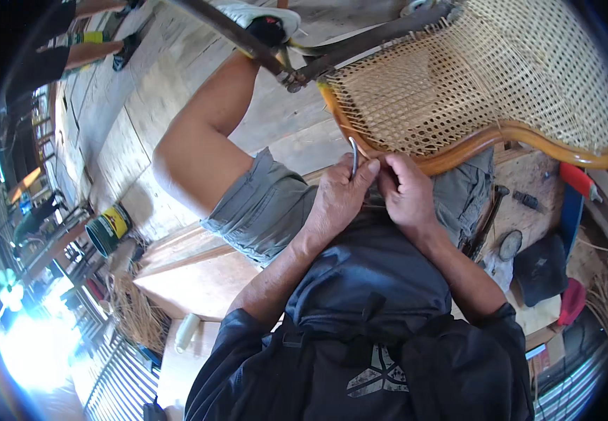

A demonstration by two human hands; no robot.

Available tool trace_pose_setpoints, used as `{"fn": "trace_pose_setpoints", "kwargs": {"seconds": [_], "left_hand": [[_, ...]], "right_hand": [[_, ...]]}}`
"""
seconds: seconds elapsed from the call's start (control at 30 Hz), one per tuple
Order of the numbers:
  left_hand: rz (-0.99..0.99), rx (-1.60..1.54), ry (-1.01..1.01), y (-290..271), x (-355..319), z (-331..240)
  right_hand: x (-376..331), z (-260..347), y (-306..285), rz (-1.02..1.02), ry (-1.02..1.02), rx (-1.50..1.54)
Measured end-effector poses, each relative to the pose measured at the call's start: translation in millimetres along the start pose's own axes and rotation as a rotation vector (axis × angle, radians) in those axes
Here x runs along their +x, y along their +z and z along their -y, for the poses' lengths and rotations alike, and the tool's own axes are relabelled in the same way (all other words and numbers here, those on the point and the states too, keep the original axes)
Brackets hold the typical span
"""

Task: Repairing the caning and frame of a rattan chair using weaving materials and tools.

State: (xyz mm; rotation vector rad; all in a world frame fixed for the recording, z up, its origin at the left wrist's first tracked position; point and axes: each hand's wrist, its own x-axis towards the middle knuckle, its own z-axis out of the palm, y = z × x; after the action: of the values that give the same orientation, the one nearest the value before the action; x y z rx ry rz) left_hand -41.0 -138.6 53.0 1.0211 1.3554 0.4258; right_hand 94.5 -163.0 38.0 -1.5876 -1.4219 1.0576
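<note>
The woven cane panel (402, 91), edged by a glossy amber rim (451, 163), spreads from twelve to three o'clock, its nearest edge just above the hands and beside the person's right thigh. The left hand (342, 189), just right of centre, is curled around a hooked metal tool (354, 156), whose bent tip points toward twelve. The right hand (409, 193), touching it on the three o'clock side, is drawn into a pinch; what lies between its fingertips is too small to tell. As for printing, the dark shirt (318, 379) carries a worn grey geometric emblem (379, 373) at five o'clock. At nine, a dark green can (109, 228) bears a yellow label whose lettering is too blurred to read. A folded dark cloth item (541, 270), toward four o'clock, shows a faint mark, also unreadable; left of it lies a round dark disc (509, 245). Plain-looking at this size is a pale bottle (187, 332) between seven and eight. A bundle of tan strands (134, 305) lies at eight.
</note>
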Motion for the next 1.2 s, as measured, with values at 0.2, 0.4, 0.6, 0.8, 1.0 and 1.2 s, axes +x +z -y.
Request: {"fn": "trace_pose_setpoints", "kwargs": {"seconds": [0.2, 0.4, 0.6, 0.8, 1.0, 1.2], "left_hand": [[-0.079, -0.352, -0.186, -23.4, 13.0, 22.0], [0.049, -0.306, -0.233, -22.6, 17.4, 39.1], [0.06, -0.311, -0.229, -21.8, 21.1, 34.2], [0.03, -0.311, -0.318, -20.9, 25.6, 32.4], [0.006, -0.284, -0.34, -18.3, 28.0, 33.3], [0.021, -0.228, -0.342, -16.7, 29.1, 30.9]], "right_hand": [[35.4, -8.6, -9.3, 0.197, -0.031, -0.433], [47.9, -34.3, 6.8, 0.276, -0.157, -0.747], [43.0, -31.3, 19.6, 0.239, -0.095, -0.836], [44.5, -38.7, 18.5, 0.234, -0.192, -0.81], [45.7, -45.7, 13.7, 0.215, -0.249, -0.678], [42.5, -43.0, 15.8, 0.146, -0.248, -0.645]]}}
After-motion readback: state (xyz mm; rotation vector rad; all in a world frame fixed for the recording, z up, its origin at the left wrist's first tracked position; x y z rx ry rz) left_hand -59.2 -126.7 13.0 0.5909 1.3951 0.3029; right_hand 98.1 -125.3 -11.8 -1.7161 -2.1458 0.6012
